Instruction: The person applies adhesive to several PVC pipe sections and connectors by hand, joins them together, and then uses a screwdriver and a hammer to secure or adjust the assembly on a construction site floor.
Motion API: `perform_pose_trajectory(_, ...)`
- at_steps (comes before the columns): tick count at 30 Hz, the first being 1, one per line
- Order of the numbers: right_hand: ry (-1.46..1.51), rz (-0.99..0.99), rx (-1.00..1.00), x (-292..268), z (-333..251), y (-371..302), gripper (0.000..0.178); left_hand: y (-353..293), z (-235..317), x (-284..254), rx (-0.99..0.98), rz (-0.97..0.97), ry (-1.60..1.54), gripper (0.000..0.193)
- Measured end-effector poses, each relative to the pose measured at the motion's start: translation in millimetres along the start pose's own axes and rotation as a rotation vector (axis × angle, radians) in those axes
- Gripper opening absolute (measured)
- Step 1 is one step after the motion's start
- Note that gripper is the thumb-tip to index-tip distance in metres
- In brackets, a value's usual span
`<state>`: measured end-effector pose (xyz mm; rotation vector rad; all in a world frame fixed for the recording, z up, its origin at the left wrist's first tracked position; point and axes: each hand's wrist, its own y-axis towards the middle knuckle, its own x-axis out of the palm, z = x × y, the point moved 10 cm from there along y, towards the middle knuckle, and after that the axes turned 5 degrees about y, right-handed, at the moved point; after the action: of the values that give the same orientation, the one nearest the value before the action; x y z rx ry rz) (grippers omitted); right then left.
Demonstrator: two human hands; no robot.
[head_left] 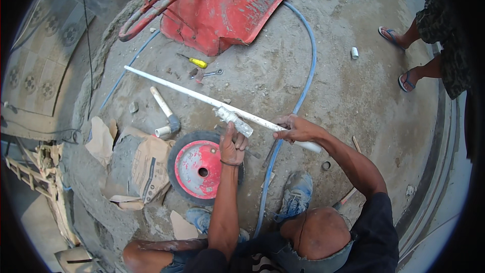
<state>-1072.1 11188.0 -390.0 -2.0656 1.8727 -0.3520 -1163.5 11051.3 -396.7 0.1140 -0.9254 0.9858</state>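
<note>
A long white plastic pipe point(182, 91) slants across the middle, its near end low on the right. My right hand point(295, 128) is closed around it close to that end. With my left hand point(233, 146) I grip a short, smeared whitish tube point(235, 121) between thumb and fingers; it lies right along the long pipe, and I cannot tell whether the two touch. Below my left hand, partly covered by my forearm, lies a wheel point(189, 169) with a red, worn hub and black tyre. A white pipe piece with a grey elbow point(173, 123) rests to the left.
An overturned red wheelbarrow point(227, 10) lies at the far side. A blue hose point(310, 55) curves across the floor. Near it are a yellow-handled screwdriver point(198, 62) and a wrench point(214, 72). A torn paper bag point(149, 169) lies left; a person in sandals point(409, 80) stands right.
</note>
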Motion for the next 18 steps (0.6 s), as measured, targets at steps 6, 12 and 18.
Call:
perform_pose_trajectory(6, -0.261, -0.163, -0.166, 24.6, -28.8, -18.1, 0.078, 32.2, 55.1, -15.1, 0.215, 0.035, 0.255, 0.017)
perform_pose_trajectory(12, -0.162, 0.057, -0.028, -25.5, -3.3, -35.0, 0.085, 38.4, 148.6, -37.7, 0.532, 0.330, 0.419, 0.022)
perform_pose_trajectory(18, -0.123, 0.276, -0.786, 56.0, -135.0, -5.4, 0.077, 19.6, 160.2, -34.0, 0.483, 0.330, 0.455, 0.024)
